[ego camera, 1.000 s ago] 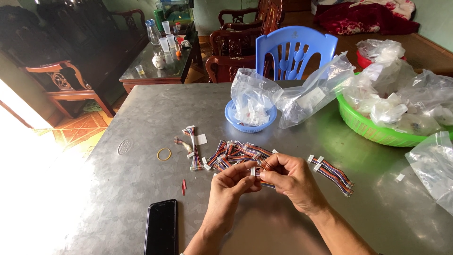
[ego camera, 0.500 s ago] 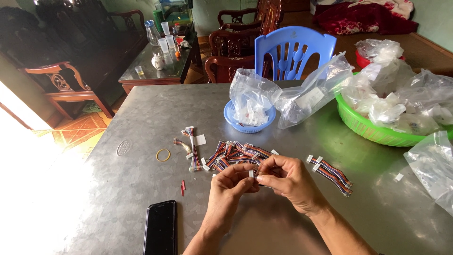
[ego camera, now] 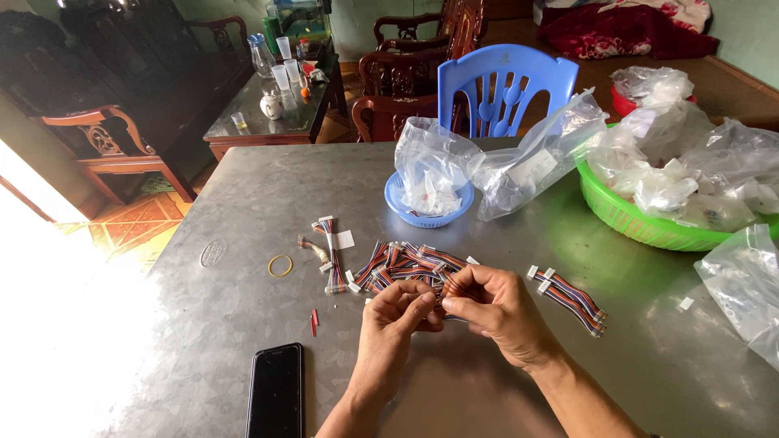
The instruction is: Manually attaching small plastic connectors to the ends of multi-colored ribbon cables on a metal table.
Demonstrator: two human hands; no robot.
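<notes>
My left hand (ego camera: pixel 395 319) and my right hand (ego camera: pixel 497 307) meet over the grey metal table (ego camera: pixel 243 203), fingertips pinched together on a short multicoloured wire harness with a small white connector. Just beyond my fingers lies a loose pile of similar wire harnesses (ego camera: pixel 406 264). Another bundle of harnesses (ego camera: pixel 572 298) lies to the right of my right hand. A separate harness (ego camera: pixel 331 253) lies to the left of the pile, beside a rubber band (ego camera: pixel 281 265). Two small red bits (ego camera: pixel 314 321) lie left of my left hand.
A black phone (ego camera: pixel 274 391) lies near the table's front edge. A small blue basket (ego camera: pixel 406 212) with a clear bag stands behind the pile. A green basin (ego camera: pixel 625 219) heaped with plastic bags sits at the right. A blue plastic chair (ego camera: pixel 503 89) and wooden furniture stand beyond.
Both hands have stayed in place over the table. Only the fingers have shifted slightly on the small harness.
</notes>
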